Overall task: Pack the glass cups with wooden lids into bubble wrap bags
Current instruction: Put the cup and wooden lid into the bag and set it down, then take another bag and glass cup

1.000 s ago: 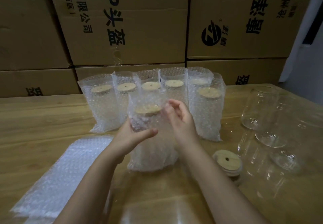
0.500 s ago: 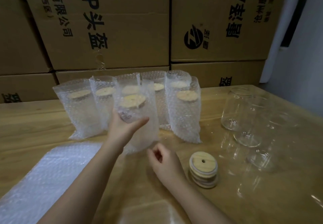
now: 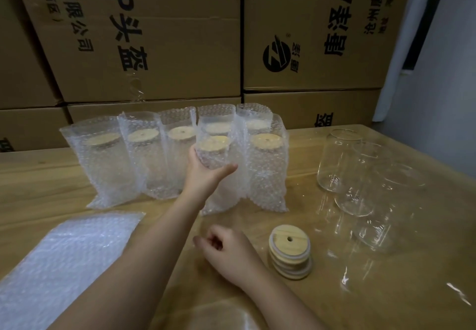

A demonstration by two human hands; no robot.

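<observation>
While upright, cup [image 3: 215,158] in left hand [image 3: 206,179]

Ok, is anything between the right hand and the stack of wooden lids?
Nothing visible. The right hand is just left of the lid stack, with only bare table between them. The empty glass cups stand farther right, beyond the stack.
</observation>
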